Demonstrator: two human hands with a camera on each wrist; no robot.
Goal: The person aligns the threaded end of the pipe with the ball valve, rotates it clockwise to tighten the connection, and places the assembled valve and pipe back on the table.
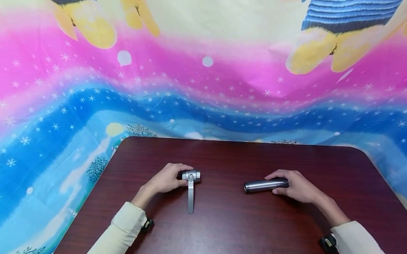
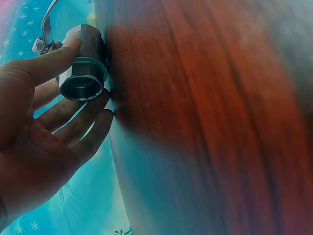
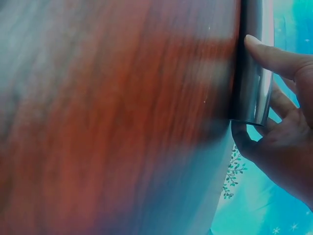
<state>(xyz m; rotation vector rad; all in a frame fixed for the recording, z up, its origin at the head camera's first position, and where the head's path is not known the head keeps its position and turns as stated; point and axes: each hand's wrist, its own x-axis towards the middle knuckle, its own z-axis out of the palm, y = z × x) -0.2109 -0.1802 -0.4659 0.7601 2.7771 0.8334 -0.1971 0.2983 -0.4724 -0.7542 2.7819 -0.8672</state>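
A metal ball valve (image 1: pixel 192 176) with a long flat lever is at the left of the table's middle, its lever pointing toward the person. My left hand (image 1: pixel 168 178) grips the valve's left end between thumb and fingers. In the left wrist view the threaded opening of the ball valve (image 2: pixel 81 88) faces the camera, the thumb lying on its body. To the right, a smooth metal pipe (image 1: pixel 260 185) lies roughly level, pointing left. My right hand (image 1: pixel 298 186) holds its right end, thumb on the near side and fingers on the far side. Valve and pipe are apart.
Both things are at the dark red-brown wooden table (image 1: pixel 216 230), which has rounded far corners. Behind it hangs a pink and blue cloth (image 1: pixel 226 82) printed with snowflakes and cartoon figures, reaching down along the table's sides.
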